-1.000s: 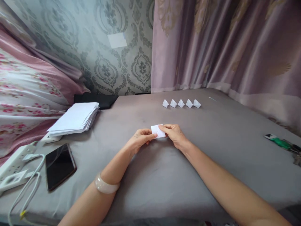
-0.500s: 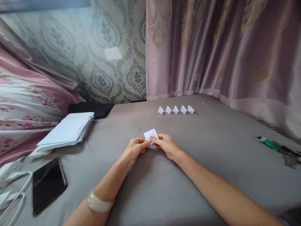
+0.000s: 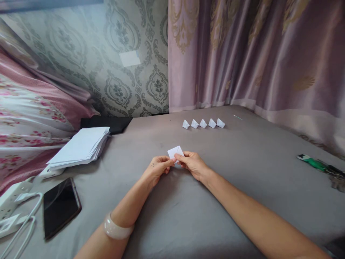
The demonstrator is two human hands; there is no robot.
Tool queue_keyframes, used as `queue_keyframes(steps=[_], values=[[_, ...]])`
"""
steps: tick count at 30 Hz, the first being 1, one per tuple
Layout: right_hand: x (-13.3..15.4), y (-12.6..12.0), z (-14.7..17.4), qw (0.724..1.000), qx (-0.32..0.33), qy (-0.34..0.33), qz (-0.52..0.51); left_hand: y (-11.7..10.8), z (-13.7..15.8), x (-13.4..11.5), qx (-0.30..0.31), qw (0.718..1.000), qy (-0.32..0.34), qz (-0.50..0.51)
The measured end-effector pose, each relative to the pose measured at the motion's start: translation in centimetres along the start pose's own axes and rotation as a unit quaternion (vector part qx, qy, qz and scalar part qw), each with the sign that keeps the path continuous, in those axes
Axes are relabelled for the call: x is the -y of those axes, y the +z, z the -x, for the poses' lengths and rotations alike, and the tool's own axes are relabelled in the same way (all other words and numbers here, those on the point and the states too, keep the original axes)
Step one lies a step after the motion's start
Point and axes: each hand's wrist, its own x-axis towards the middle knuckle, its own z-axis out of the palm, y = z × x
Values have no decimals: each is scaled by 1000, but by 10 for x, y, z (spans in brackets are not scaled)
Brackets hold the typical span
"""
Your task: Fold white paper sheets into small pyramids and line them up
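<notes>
A small folded white paper [image 3: 174, 151] with a diagonal crease is pinched between both hands, a little above the grey cloth surface. My left hand [image 3: 159, 167] grips its lower edge with thumb and fingers; a pale bangle [image 3: 118, 227] circles that wrist. My right hand [image 3: 192, 163] holds the right side, its thumb lying across the front of the paper. The fingers behind the sheet are partly hidden. Farther back, several folded white paper shapes [image 3: 203, 123] stand in a row, apart from the hands.
At the left lie a stack of white paper [image 3: 79, 145], a black flat item [image 3: 107, 124], a dark phone [image 3: 61, 208] and a power strip [image 3: 13, 196] with white cables. Keys with a green tag [image 3: 315, 164] rest at the right. A thin stick [image 3: 238, 117] lies near the curtain [image 3: 215, 54].
The whole view has shifted slightly, so things appear a little farther right and higher. Both hands keep their hold on the folded paper, with hardly any change in grip.
</notes>
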Motion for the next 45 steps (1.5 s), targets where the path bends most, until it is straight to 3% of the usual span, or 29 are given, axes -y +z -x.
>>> queue_keyframes(steps=[14,19,22,27,30,32,36,40,45], values=[[-2,0,-4,1000,-13,12,-13,-2,1,1,10,1000,23,-13],[3,1,-6,999,15,13,-29,-3,-2,1,-20,999,28,27],[8,1,-10,999,-7,32,-43,-5,-6,2,-54,997,25,57],[12,-3,-23,996,-13,1,83,-10,-6,-1,-59,997,0,55],[13,-8,-30,986,-4,-14,166,-14,-3,-5,-53,999,-10,0],[15,-11,-33,978,0,-7,206,-19,-2,-6,-84,994,-8,-63],[15,-16,-35,965,6,-6,262,-28,-4,-6,-135,961,102,-219],[7,-19,-38,947,-3,-46,318,-31,-8,-1,-73,917,219,-326],[3,-20,-39,880,-15,-121,460,-30,-14,3,-9,894,230,-385]])
